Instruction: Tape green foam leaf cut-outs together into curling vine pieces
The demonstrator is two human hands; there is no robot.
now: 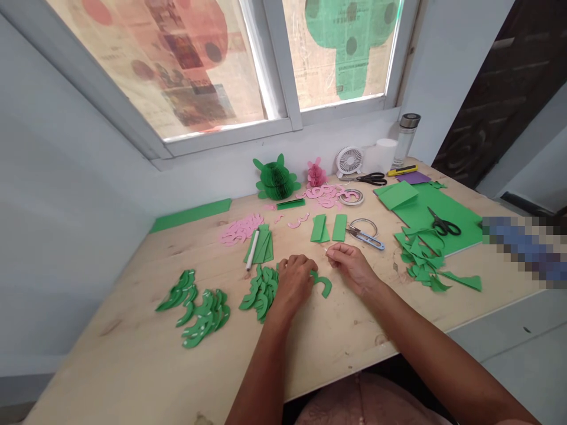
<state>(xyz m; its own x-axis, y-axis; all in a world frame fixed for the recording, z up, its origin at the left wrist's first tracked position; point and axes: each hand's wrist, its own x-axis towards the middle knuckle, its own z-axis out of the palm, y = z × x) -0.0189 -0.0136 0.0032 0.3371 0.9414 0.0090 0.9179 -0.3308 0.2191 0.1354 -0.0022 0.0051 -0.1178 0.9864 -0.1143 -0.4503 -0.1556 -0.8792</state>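
My left hand [296, 278] rests palm down on the wooden table [133, 360], fingers curled onto a curved green paper cutout [325, 285]. A pile of similar green cutouts [260, 290] lies just left of it. My right hand [352, 265] is closed in a pinch on a thin white stick whose tip [326, 249] pokes out to the left, just above the cutout. A white pen-like stick [252, 250] lies on folded green paper behind the left hand.
More green cutouts [195, 307] lie at the left, pink cutouts [241, 229] and green strips [328, 228] further back. Snips [367, 236], scissors [443, 224] on green sheets, green scraps [425, 265], tape [351, 196], a small fan [349, 160] and paper figures stand near the window.
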